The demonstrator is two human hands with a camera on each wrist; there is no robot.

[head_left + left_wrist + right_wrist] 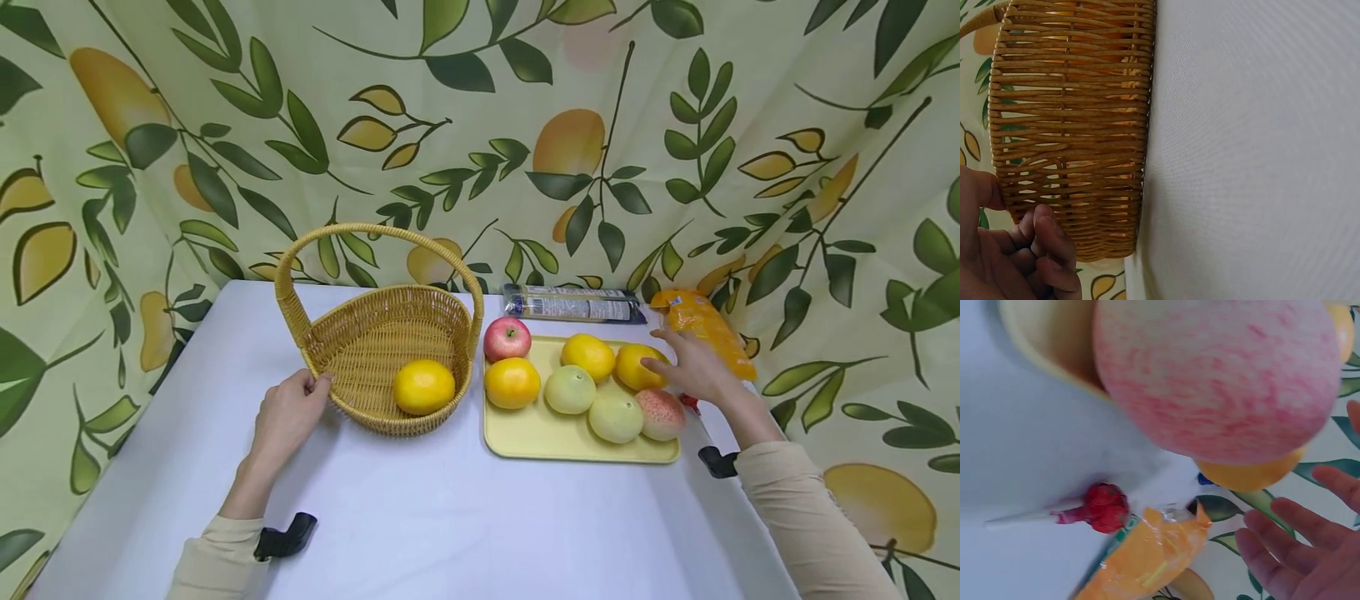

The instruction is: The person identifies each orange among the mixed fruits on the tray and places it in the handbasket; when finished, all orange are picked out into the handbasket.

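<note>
My left hand (291, 415) grips the near left rim of a wicker basket (360, 354), thumb over the edge and fingers curled against the outer weave (1072, 150). One yellow-orange fruit (424, 387) lies inside the basket, towards its near right. Over the right end of a yellow tray (555, 447), my right hand (697, 367) reaches with spread fingers and holds nothing. Its fingertips are right beside an orange fruit (636, 367) on the tray. Close by sits a pink-speckled peach (663, 414), which looms large in the right wrist view.
Also on the tray are a red apple (507, 339), two more orange fruits and two pale green fruits (570, 389). Behind it lies a clear-wrapped pack (573, 303). An orange bag (701, 325) and a red lollipop (1107, 508) lie to the right. Patterned cloth hangs behind the table.
</note>
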